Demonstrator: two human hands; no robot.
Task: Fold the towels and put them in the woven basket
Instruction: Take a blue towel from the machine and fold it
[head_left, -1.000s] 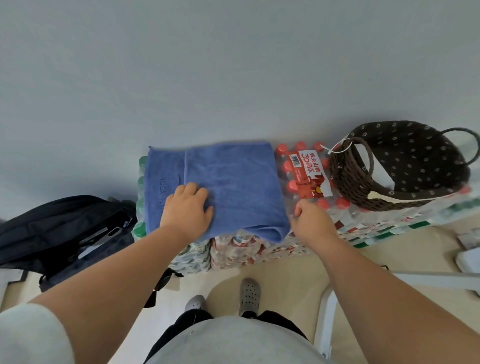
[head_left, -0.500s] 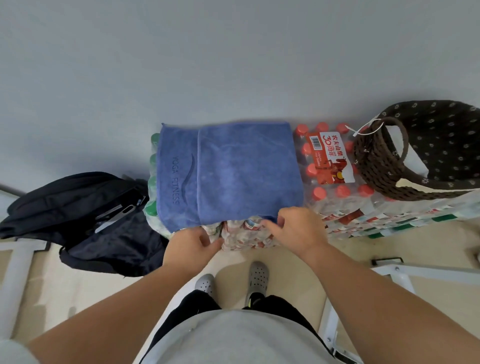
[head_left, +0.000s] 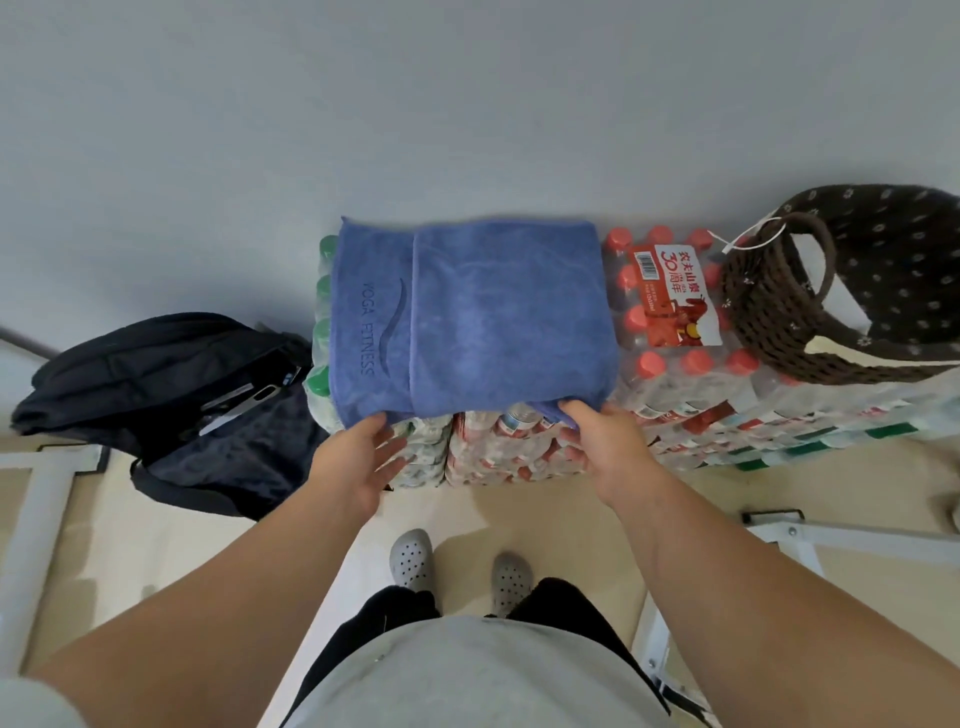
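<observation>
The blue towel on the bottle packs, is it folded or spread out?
Folded. The blue towel shows an upper layer whose edge runs beside the printed strip; the right hand pinches its near corner.

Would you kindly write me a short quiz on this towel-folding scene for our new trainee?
1. True or false: the blue towel lies inside the woven basket.
2. The towel rests on: A packs of bottled water; B a wooden table; C a sofa.
3. Which hand pinches the towel's near corner?
Key: 1 false, the basket stands to its right; 2 A; 3 the right hand.
</observation>
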